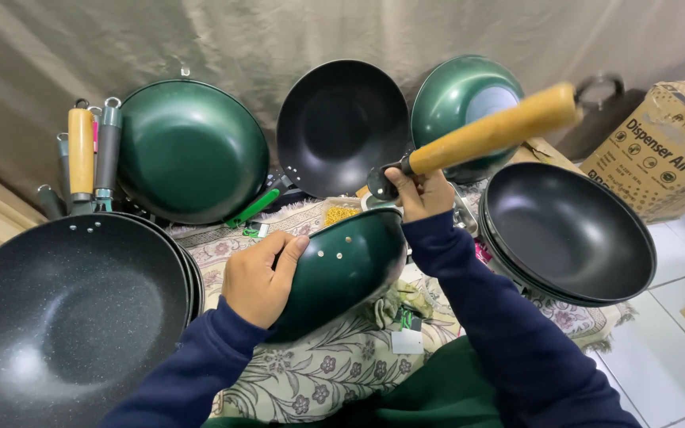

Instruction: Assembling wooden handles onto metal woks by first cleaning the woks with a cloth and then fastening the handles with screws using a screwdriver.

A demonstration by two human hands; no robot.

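— So, what am I holding?

— You hold a green wok (342, 265), tilted with its outside toward you, above the flowered cloth (311, 372) in front of you. Your left hand (259, 277) cups its rim, fingers curled over the edge, so the bowl stays steady. Your right hand (422, 192) is clenched at the metal base of a wooden handle (493, 131), which angles up and to the right; it seems to meet the wok's rim there, though the joint is hidden behind your fingers.

— And around me?

— Woks ring you, within reach. A speckled black wok (65, 317) lies at your left, with spare handles (89, 150) standing behind it. Against the backdrop lean a large green wok (192, 150), a black wok (342, 123) and a smaller green wok (453, 99). Stacked black woks (568, 234) sit at your right, just before a cardboard box (660, 147).
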